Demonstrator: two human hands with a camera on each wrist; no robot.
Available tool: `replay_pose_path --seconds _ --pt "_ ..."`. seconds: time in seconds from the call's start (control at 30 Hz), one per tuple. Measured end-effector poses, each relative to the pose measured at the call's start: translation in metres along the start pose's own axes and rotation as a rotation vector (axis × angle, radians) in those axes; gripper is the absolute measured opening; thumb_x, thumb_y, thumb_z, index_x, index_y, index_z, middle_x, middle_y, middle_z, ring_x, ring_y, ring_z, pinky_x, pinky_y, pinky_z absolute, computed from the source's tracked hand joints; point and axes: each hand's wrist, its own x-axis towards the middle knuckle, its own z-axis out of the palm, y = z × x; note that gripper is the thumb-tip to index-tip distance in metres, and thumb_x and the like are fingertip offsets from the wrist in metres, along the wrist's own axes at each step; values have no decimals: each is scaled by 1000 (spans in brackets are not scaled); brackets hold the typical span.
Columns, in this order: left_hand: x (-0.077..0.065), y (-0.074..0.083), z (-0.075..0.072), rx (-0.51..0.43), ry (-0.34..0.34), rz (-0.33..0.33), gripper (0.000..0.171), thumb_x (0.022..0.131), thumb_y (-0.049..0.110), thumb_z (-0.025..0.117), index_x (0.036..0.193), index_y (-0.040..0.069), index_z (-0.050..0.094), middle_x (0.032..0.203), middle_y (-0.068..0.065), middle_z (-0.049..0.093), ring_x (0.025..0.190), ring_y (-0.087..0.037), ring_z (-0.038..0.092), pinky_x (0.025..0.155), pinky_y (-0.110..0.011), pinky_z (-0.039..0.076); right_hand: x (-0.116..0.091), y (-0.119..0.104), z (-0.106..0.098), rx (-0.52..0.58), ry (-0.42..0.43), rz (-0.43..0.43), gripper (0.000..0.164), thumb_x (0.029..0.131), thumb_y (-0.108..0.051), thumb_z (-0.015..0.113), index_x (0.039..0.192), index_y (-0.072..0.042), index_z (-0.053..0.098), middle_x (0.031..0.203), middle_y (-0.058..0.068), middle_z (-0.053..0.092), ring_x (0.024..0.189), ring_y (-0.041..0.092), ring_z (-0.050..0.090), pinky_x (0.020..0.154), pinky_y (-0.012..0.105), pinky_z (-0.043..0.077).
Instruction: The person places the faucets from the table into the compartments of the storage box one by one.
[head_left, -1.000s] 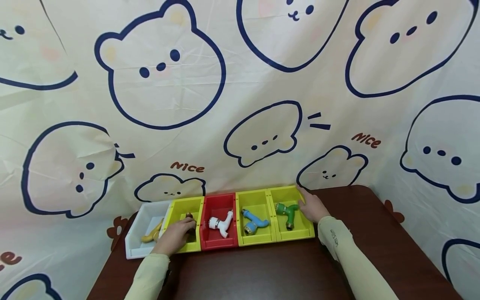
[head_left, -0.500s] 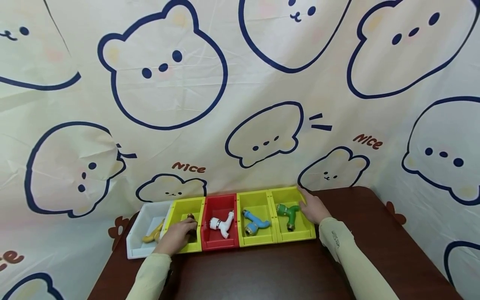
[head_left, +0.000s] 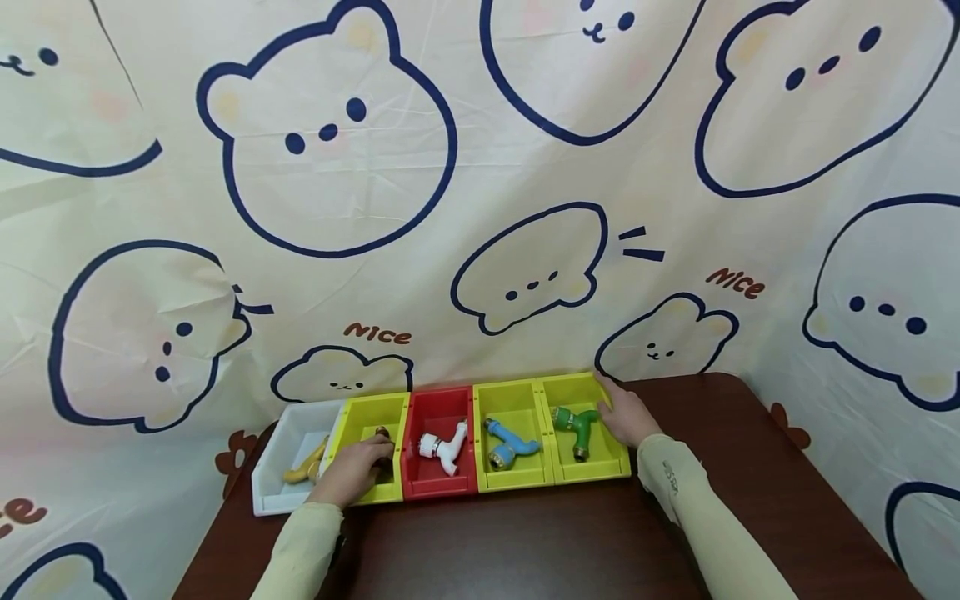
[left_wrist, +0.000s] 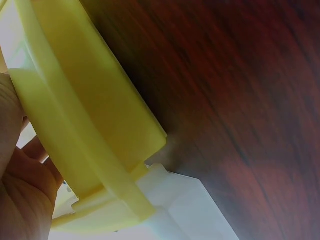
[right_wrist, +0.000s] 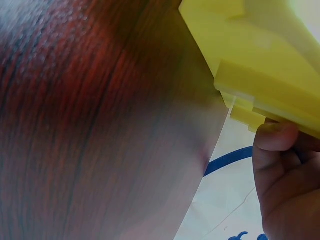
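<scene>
My left hand (head_left: 352, 473) reaches into the left yellow bin (head_left: 367, 408), its fingers curled over a dark brown tap (head_left: 382, 432) that they mostly hide. In the left wrist view, the left hand (left_wrist: 25, 185) shows beside the bin's yellow wall (left_wrist: 85, 100). At the far right of the row, my right hand (head_left: 626, 414) grips the side of the last yellow bin (head_left: 600, 467). Its thumb (right_wrist: 277, 136) lies against the yellow edge in the right wrist view. A green tap (head_left: 576, 427) lies inside that bin.
Between the hands, a red bin (head_left: 438, 402) holds a white tap (head_left: 444, 448), and another yellow bin (head_left: 506, 398) holds a blue tap (head_left: 512, 443). A white bin (head_left: 281, 450) with a yellow tap (head_left: 303, 467) stands leftmost. A patterned cloth (head_left: 525, 175) hangs behind the dark table (head_left: 525, 542).
</scene>
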Motion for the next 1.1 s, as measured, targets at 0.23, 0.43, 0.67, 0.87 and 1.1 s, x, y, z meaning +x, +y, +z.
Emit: replay_pose_path --seconds 0.23,0.43,0.67,0.87,1.1 --pt "0 0 -1 13 5 15 28 87 -5 74 105 14 82 116 -4 75 107 -27 71 99 -48 55 0 -1 0 0 -1 -2 63 108 -17 45 166 -15 21 152 31 48 77 23 59 85 45 51" --pt "2 2 -2 3 -1 10 27 85 -7 73 100 13 84 113 -4 75 106 -29 71 99 -48 55 -1 -2 -1 7 -3 -4 64 108 -17 45 166 -14 21 146 31 53 69 21 56 80 42 50" --pt "3 4 -2 13 -26 -20 29 84 -9 72 99 13 85 113 -5 75 105 -29 70 100 -49 55 -2 -1 0 1 1 -6 64 108 -17 45 166 -14 21 145 31 55 61 21 52 75 40 49" --pt "4 5 -2 26 -38 -24 29 84 -9 73 100 13 85 112 -5 75 103 -28 70 99 -49 55 -1 -2 0 -5 3 10 63 108 -17 46 166 -15 22 155 30 45 84 27 60 85 46 49" --pt "5 5 -3 8 -48 -46 31 84 -9 74 103 13 84 114 -5 75 106 -30 70 100 -51 54 -1 -2 0 -8 6 9 63 108 -17 46 166 -15 22 156 29 45 96 30 61 90 48 49"
